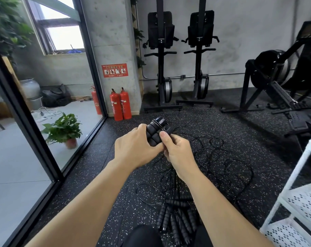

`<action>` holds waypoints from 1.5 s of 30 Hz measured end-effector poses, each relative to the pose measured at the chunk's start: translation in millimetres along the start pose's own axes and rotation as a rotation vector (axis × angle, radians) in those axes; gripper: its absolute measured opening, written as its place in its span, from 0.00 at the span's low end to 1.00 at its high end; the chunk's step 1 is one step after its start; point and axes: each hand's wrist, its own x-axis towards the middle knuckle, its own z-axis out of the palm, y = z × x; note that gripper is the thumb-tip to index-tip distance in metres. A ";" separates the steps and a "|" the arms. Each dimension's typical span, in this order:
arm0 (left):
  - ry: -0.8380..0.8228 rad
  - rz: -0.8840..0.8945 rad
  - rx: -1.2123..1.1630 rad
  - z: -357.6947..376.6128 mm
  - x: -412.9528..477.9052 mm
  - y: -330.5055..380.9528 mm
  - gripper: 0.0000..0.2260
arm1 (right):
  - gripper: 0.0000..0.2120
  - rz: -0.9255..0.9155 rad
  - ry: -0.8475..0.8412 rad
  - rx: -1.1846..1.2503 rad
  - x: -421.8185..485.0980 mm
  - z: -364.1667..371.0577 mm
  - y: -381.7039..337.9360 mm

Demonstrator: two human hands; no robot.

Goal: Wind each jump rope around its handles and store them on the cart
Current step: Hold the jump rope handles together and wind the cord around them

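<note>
Main risk: the few turns of cord [160,124] near the far end of the paired handles [153,135] could slip over the end caps and spring loose. I judge this likely if tension drops.
Cause: the wraps sit close to the tips, and the thin cord looks stiff and springy, so a slackened pinch would let it uncoil.
Second risk: the trailing length appears to run down into the loose cords [210,154] on the floor [115,175], at about 5 o'clock from the hands. Pulling it could drag up a neighbouring rope or tighten a knot.
Handles relative to hands: between the two hands and touching both, held above the floor with their tips pointing toward 12 o'clock.
Left hand [133,148]: its fingers are curled round the paired handles from the 9 o'clock side, keeping them side by side.
Right hand [178,154]: it sits at 4 o'clock of the handles, with the thumb pressed on their near face and the fingers closed. It seems to pinch the cord, though the cord under the fingers is hidden.
Waiting ropes: a heap of spare handles [178,220] lies on the floor at 6 o'clock, near the person's knees.
Cart [304,202]: white perforated shelves at 4 o'clock, well apart from the hands.
Progress: the winding looks barely begun, by my reading.
</note>
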 end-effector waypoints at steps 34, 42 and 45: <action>-0.141 0.705 0.298 -48.7 14.7 -17.9 0.27 | 0.30 -0.488 -0.266 -1.196 56.7 -6.0 -104.7; -0.157 0.699 0.137 -56.3 8.8 -16.7 0.27 | 0.29 -0.268 -0.299 -0.642 62.2 -21.1 -77.6; -0.169 0.692 0.094 -59.4 7.8 -14.6 0.28 | 0.25 -0.206 -0.303 -0.526 56.6 -20.7 -77.8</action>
